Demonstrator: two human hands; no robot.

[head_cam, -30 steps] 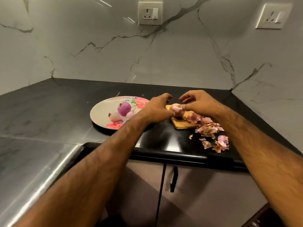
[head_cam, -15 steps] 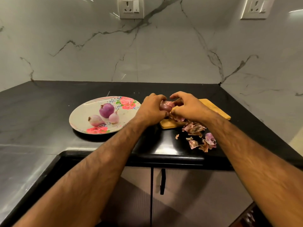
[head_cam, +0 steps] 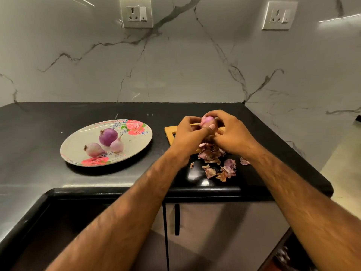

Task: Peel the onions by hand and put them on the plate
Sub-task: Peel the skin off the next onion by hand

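Note:
A small pink onion (head_cam: 208, 121) is held up over the wooden cutting board (head_cam: 169, 132), gripped between both hands. My left hand (head_cam: 188, 134) curls round its left side with the thumb across the front. My right hand (head_cam: 231, 133) curls over its top and right side. A floral plate (head_cam: 136, 140) lies to the left on the black counter, holding three peeled onions: a large purple one (head_cam: 108, 136), a small one (head_cam: 117, 145) and a pale one (head_cam: 93, 149). Most of the held onion is hidden by my fingers.
Loose onion skins (head_cam: 216, 163) lie scattered on the counter below my hands, near the front edge (head_cam: 205, 189). Marble walls with two power sockets (head_cam: 136, 12) (head_cam: 279, 15) close the back and right. A cupboard door with a dark handle (head_cam: 177, 220) is under the counter.
Both hands have lifted the onion a little off the board and turned it; the pale peeled top now shows between my fingers. The camera view has shifted, so the plate appears further left.

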